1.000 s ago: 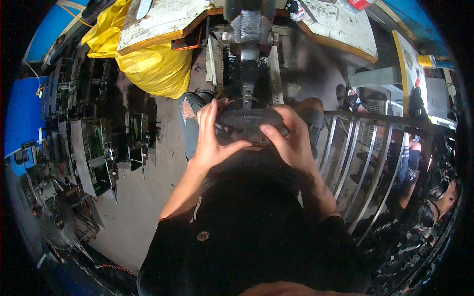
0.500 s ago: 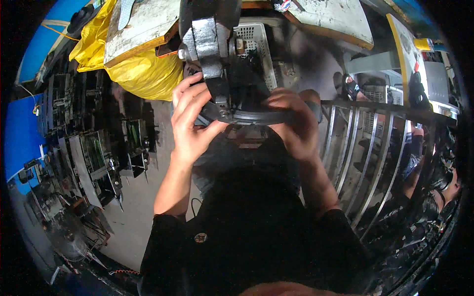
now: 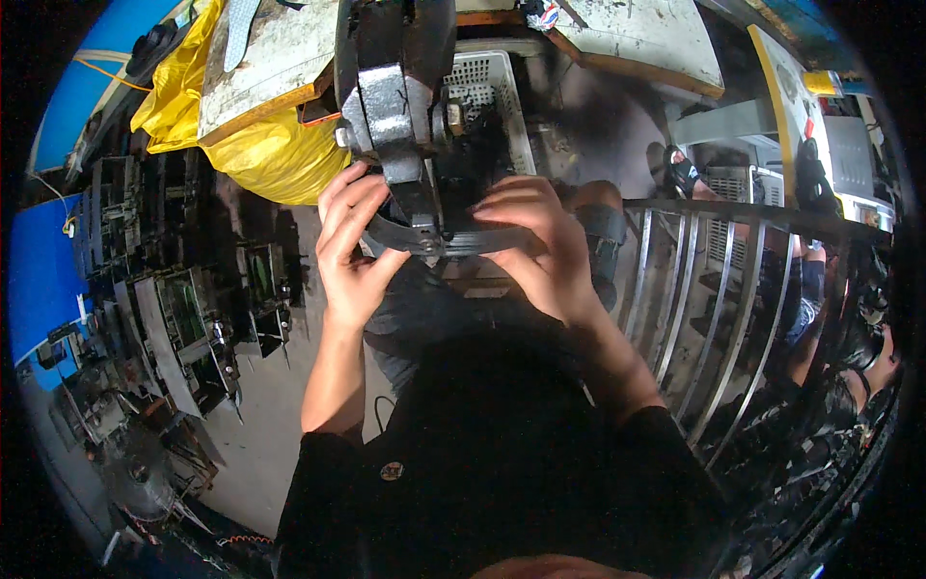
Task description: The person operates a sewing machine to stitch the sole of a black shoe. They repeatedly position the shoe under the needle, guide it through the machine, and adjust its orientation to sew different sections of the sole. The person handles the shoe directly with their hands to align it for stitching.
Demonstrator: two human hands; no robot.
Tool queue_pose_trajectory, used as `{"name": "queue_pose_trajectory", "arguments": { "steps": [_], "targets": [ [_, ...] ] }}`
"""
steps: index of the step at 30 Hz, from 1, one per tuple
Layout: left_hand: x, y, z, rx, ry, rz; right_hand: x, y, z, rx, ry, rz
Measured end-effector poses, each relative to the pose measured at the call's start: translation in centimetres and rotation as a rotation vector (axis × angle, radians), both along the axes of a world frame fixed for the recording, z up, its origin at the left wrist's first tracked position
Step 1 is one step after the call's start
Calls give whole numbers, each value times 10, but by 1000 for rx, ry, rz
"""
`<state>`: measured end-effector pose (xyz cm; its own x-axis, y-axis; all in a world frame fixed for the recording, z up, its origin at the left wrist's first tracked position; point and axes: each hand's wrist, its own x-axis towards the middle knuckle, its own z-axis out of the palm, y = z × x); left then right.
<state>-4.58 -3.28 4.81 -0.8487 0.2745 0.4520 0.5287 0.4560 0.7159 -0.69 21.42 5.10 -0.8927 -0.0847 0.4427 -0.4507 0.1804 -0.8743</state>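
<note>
Under the head of a dark machine (image 3: 400, 58) with a worn silver arm (image 3: 384, 92), I hold a black curved piece with a ridged edge (image 3: 463, 241). It resembles a shoe sole, but its kind is not clear. My left hand (image 3: 352, 246) grips its left side, thumb below and fingers up beside the machine arm. On its right side my right hand (image 3: 540, 241) is closed, the thumb under the edge and the fingers over the top. The machine's narrow lower tip (image 3: 424, 207) comes down at the piece between my hands. Shadow hides the inside of the piece.
Behind the machine stands a white perforated basket (image 3: 511, 96) with dark items in it. A yellow sack (image 3: 270, 159) hangs by the left worktable (image 3: 265, 82); another worktable (image 3: 656, 43) is at the far right. A metal-barred rack (image 3: 714, 289) stands right, dark metal racks (image 3: 174, 318) left.
Both hands and the black piece have shifted left, the right hand more than the left. The right hand's fingers now show more plainly over the piece. The view has tilted slightly.
</note>
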Motion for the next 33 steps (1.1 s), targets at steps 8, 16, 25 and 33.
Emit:
{"name": "queue_pose_trajectory", "arguments": {
  "steps": [8,16,25,33],
  "targets": [
    [2,-6,-8,44,-69,8,-3,-6,12,159,-6,-3],
    [7,-3,-3,61,-79,25,-6,-6,16,210,2,4],
    [4,25,17,145,-53,-141,5,3,13,113,31,-67],
    [3,20,13,181,-91,-131,1,2,12,147,59,-47]
  ]
}}
